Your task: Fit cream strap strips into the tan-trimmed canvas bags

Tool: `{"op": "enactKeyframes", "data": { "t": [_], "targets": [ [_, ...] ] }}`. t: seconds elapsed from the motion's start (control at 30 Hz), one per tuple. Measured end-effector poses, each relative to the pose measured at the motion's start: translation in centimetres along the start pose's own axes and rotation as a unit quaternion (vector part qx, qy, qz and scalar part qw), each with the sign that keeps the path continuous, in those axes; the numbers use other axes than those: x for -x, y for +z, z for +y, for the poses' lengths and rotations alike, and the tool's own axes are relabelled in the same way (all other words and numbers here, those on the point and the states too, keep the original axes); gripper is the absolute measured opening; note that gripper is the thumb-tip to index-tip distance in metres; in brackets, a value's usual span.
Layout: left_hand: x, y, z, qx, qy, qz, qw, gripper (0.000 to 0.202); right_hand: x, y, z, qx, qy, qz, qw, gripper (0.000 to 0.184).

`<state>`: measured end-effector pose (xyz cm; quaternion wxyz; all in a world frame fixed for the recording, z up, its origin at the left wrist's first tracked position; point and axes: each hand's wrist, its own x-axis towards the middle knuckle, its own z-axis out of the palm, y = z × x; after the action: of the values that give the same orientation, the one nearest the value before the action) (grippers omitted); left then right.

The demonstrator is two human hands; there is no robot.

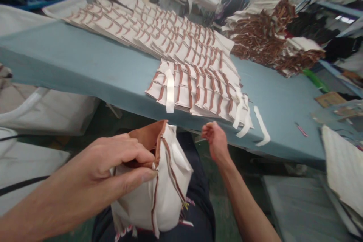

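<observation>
A white fabric bag point(172, 162) with brown piping and a brown inside rests on my lap, its mouth facing up. My left hand point(121, 159) is closed on the bag's rim, thumb outside and fingers tucked inside the opening. Loose coloured thread ends hang near the bag's bottom. To the right of the bag, apart from it, my right hand point(215, 138) is held near the table's front edge with its fingers curled in. A small greyish tip shows beside those fingers; whether they hold it I cannot tell.
The blue-covered table point(93, 60) crosses ahead. On it lie rows of overlapping white pieces with brown edging point(195, 87), white strips point(262, 126), a small pink tool point(301, 130) and a tall brown-and-white fabric pile point(261, 38). A grey surface point(303, 204) stands at lower right.
</observation>
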<state>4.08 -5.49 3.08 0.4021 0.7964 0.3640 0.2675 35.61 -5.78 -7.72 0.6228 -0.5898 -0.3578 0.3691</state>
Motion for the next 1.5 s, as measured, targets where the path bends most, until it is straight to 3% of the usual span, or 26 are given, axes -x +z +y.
{"op": "enactKeyframes", "data": {
  "t": [0.1,0.17,0.23,0.3,0.37,0.47,0.73,0.83,1.0,1.1,1.2,1.37,1.5],
  "targets": [
    [-0.8,0.5,-0.2,0.004,0.003,-0.028,1.000,0.023,2.0,-0.7,-3.4,0.031,-0.101,-0.015,0.994,0.037],
    [-1.2,0.7,-0.5,-0.009,0.024,-0.053,0.998,0.021,3.5,0.4,-6.1,0.100,-0.255,-0.194,0.942,0.024],
    [-1.5,0.6,-0.6,-0.031,0.045,-0.074,0.996,0.021,4.5,2.3,-8.0,0.116,-0.347,-0.321,0.873,0.026],
    [-1.5,0.4,-0.5,-0.057,0.052,-0.084,0.993,0.022,4.6,4.1,-8.5,0.130,-0.374,-0.373,0.839,0.027],
    [-1.2,0.1,-0.3,-0.079,0.057,-0.080,0.992,0.024,4.3,5.4,-8.1,0.138,-0.374,-0.390,0.830,0.022],
    [-0.8,-0.2,-0.2,-0.101,0.069,-0.068,0.990,0.023,3.7,6.2,-7.1,0.136,-0.348,-0.397,0.838,0.007],
    [-0.9,0.0,-2.1,-0.182,0.096,-0.050,0.977,0.024,4.1,6.8,-7.4,0.172,-0.257,-0.394,0.865,0.008],
    [-0.7,-0.2,-2.4,-0.178,0.077,-0.035,0.980,0.021,4.1,7.0,-7.4,0.173,-0.227,-0.402,0.870,0.007],
    [-0.3,-0.6,-2.0,-0.168,0.074,-0.026,0.983,0.017,4.0,7.5,-7.4,0.139,-0.155,-0.437,0.875,0.011],
    [-0.4,-0.5,-1.4,-0.173,0.078,-0.011,0.982,0.018,4.3,8.0,-7.4,0.125,-0.120,-0.425,0.888,0.010],
    [-0.8,-0.2,-0.4,-0.154,0.025,0.022,0.988,0.024,4.6,8.3,-7.6,0.097,-0.077,-0.417,0.900,0.009],
    [-1.3,0.3,1.1,-0.068,-0.052,0.027,0.996,0.032,4.5,8.7,-7.7,0.018,0.064,-0.466,0.882,0.017],
    [-1.2,0.3,0.7,-0.022,-0.073,0.016,0.997,0.034,4.1,9.0,-7.5,-0.047,0.122,-0.504,0.854,0.038]
  ]
}}
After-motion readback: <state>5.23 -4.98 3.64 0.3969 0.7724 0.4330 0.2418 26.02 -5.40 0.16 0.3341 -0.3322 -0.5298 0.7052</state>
